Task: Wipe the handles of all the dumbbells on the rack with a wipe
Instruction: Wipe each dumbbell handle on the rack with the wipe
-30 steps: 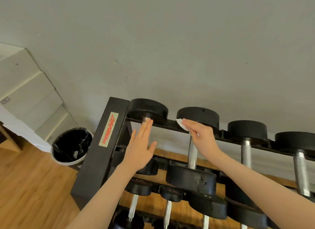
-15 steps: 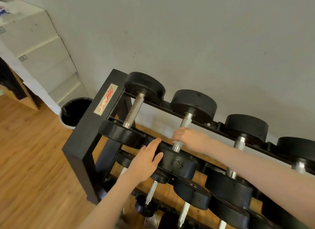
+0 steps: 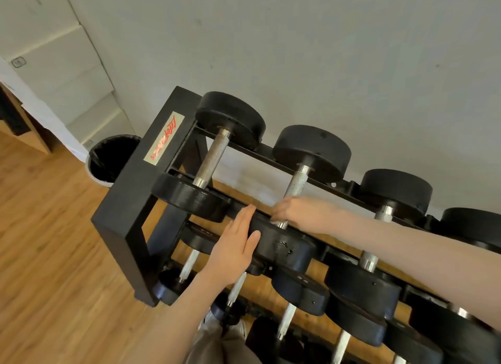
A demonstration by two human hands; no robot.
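left hand (image 3: 233,248) flat, fingers straight, still pressed on the near plate of the second dumbbell (image 3: 287,245) at the rack (image 3: 127,201) top tier's left end. right hand (image 3: 295,212) curled round its handle (image 3: 296,183), slid to the near end; wipe hidden now.

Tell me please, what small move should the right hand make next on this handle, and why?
Probably lift off and shift to the third dumbbell's handle. The right hand grips the second handle at its near end by the front weight, so that stroke seems finished. The wipe itself is hidden.
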